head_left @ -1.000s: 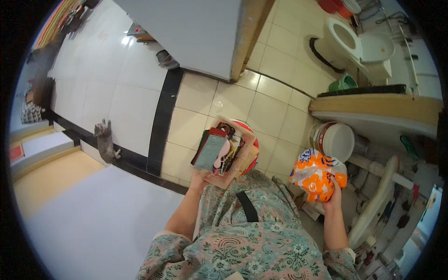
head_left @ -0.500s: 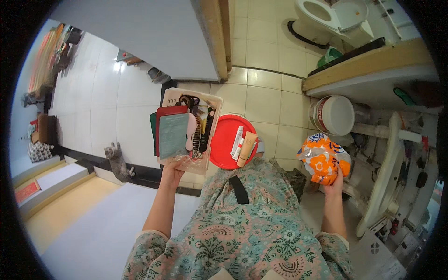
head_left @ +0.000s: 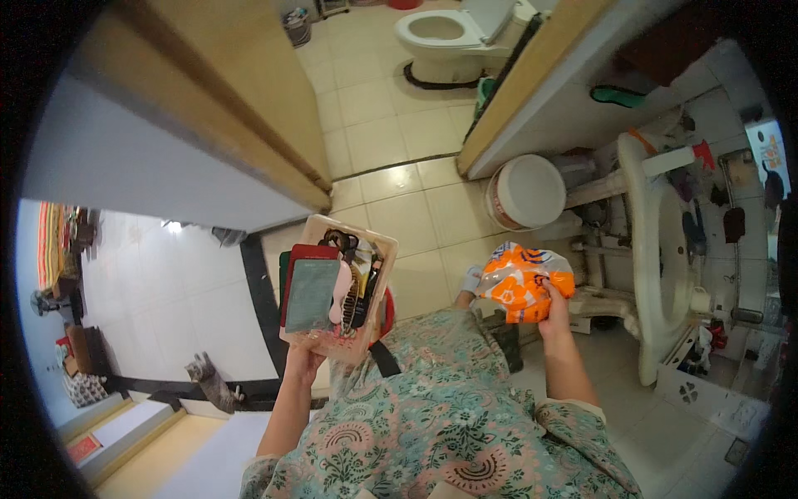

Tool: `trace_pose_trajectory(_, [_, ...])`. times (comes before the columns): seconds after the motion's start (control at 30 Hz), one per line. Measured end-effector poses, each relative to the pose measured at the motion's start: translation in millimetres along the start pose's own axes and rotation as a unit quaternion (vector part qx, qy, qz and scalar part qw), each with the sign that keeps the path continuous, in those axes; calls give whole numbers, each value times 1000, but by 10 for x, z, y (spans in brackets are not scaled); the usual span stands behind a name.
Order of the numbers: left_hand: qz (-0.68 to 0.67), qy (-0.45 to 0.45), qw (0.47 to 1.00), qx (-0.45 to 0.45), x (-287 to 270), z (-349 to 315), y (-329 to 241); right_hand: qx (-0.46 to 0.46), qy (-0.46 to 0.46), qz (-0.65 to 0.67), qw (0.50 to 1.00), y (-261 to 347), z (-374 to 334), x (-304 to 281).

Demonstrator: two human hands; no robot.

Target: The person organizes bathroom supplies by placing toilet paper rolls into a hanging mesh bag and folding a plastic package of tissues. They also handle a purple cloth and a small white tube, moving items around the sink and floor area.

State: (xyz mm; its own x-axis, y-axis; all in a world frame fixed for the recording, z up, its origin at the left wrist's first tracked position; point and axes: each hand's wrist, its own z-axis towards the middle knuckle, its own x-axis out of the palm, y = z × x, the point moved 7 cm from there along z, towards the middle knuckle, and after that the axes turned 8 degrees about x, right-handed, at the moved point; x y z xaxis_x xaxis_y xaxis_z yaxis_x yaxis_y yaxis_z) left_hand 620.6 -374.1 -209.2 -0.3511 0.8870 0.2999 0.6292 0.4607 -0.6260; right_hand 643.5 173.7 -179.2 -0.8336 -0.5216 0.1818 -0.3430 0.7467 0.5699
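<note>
My left hand point(head_left: 306, 356) is closed on the near end of a pale pink plastic basket point(head_left: 349, 348). In the basket lie a grey-green flat booklet point(head_left: 311, 295), a dark red one point(head_left: 293, 309) beside it, a pink-handled hairbrush or comb point(head_left: 339, 293), a toothed brown hair clip point(head_left: 352, 287) and dark hair ties or cords point(head_left: 342, 241). On the right, my right hand point(head_left: 553, 312) grips a crinkled orange and white plastic package point(head_left: 524, 284), its contents unclear. A red round surface point(head_left: 387, 316) shows only as a sliver behind the basket.
A white bucket point(head_left: 530, 193) stands by the right wall, near a pale washbasin point(head_left: 661, 274) with pipes. Ahead, a doorway leads to a toilet point(head_left: 436, 33). A cat point(head_left: 214, 382) lies on the left floor, beyond a dark floor strip point(head_left: 264, 308).
My view has turned toward the doorway. The package has come nearer the middle, and the basket now covers most of the red round surface and the tubes on it. Both hands keep their hold.
</note>
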Motion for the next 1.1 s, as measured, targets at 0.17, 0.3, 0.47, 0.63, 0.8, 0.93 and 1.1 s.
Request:
trace_pose_trajectory(0.17, [51, 19, 998, 3, 1375, 196, 315, -103, 0, -91, 991, 850, 571, -366])
trace_pose_trajectory(0.3, [127, 37, 985, -113, 2480, 493, 676, -152, -27, -218, 964, 1593, 849, -664])
trace_pose_trajectory(0.47, [179, 96, 970, -133, 3442, 1209, 1412, -166, -58, -219, 960, 2204, 746, -960])
trace_pose_trajectory(0.63, [200, 157, 952, -169, 4204, 1756, 1916, -172, -45, -258, 950, 2170, 788, -1379])
trace_pose_trajectory(0.8, [254, 163, 942, -145, 4683, 2268, 2131, -187, -38, -210, 959, 2176, 540, -1337])
trace_pose_trajectory(0.93, [282, 172, 930, -158, 4967, 2810, 2327, -322, -60, -477, 816, 2612, 313, -1150])
trace_pose_trajectory(1.1, [360, 161, 901, -181, 5480, 3406, 2352, -326, -126, -495, 795, 2477, 234, -1313])
